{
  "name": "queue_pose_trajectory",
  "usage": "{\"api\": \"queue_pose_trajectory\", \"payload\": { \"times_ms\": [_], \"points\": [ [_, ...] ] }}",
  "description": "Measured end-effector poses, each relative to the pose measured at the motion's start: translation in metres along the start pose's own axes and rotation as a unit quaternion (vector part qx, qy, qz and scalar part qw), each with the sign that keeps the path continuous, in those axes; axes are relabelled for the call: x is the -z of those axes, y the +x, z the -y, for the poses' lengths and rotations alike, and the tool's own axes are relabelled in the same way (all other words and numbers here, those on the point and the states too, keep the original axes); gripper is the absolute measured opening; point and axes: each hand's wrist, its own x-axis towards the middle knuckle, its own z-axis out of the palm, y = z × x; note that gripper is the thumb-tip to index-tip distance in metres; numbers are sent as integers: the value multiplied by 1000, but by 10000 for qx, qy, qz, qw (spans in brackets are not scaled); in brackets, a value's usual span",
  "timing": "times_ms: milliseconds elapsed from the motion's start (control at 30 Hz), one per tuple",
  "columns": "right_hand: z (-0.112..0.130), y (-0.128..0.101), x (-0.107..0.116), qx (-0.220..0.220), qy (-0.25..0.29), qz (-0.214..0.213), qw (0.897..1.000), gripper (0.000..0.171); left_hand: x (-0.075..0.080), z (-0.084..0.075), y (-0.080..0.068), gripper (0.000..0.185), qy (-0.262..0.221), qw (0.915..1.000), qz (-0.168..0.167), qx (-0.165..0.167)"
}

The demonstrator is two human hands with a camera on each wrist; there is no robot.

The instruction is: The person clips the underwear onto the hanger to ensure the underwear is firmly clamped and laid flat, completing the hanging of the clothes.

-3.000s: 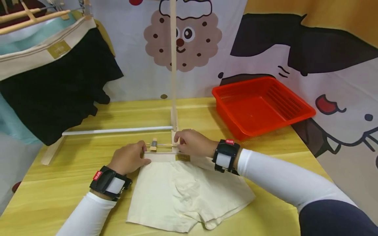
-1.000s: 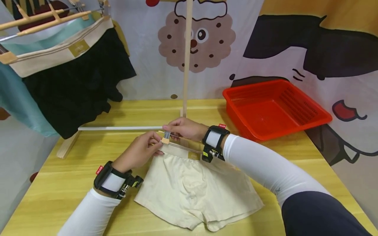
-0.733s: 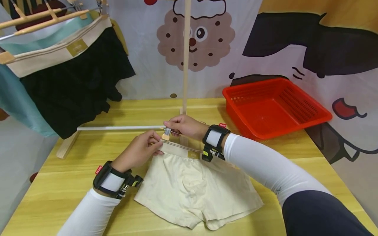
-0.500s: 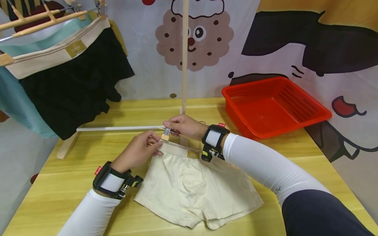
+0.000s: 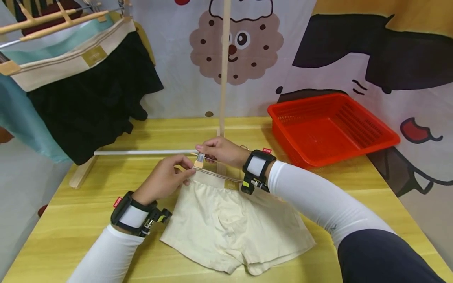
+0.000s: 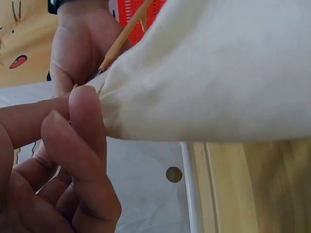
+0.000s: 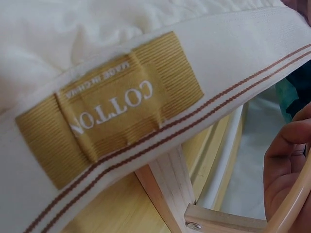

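Far left, a black pair of shorts with a cream waistband hung from wooden hangers, a teal piece behind it. Below that, a white rod ran along the yellow desk toward the upright wooden pole of the rack.

The left hand had its fingers curled, pinching the left corner of the waistband on the cream boxer shorts. The left wrist view showed thumb and forefinger squeezed tight on the fabric edge. The shorts lay flat on the desk in front of the person, legs toward them, waistband lifted a bit at the far edge.

Just right of that, the right hand gripped a small wooden clip on a hanger, fingers pinched on it, right at the waistband corner. Couldn't tell if the clip was actually biting the cloth. The right wrist view caught the gold "COTTON" label on the waistband.

Further right, a red plastic basket sat on the desk, well apart from the shorts, against the cartoon backdrop.
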Motion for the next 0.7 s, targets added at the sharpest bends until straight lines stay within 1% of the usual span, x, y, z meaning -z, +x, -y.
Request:
{"api": "queue_pose_trajectory", "payload": {
  "times_ms": [133, 300, 567, 700],
  "points": [
    [-3, -1, 1, -4, -13, 0, 10000, 33, 0, 2, 3, 15, -208, 9996, 112, 136],
    [-4, 0, 2, 2, 49, 19, 10000, 32, 0, 3, 5, 17, -286, 9993, -23, 254],
    [-3, 0, 2, 6, 69, 68, 10000, 30, 1, 2, 5, 18, -424, 9986, -153, 262],
    [-3, 0, 2, 9, 87, 106, 9999, 31, 1, 1, 5, 19, -494, 9981, -205, 318]
  ]
}}
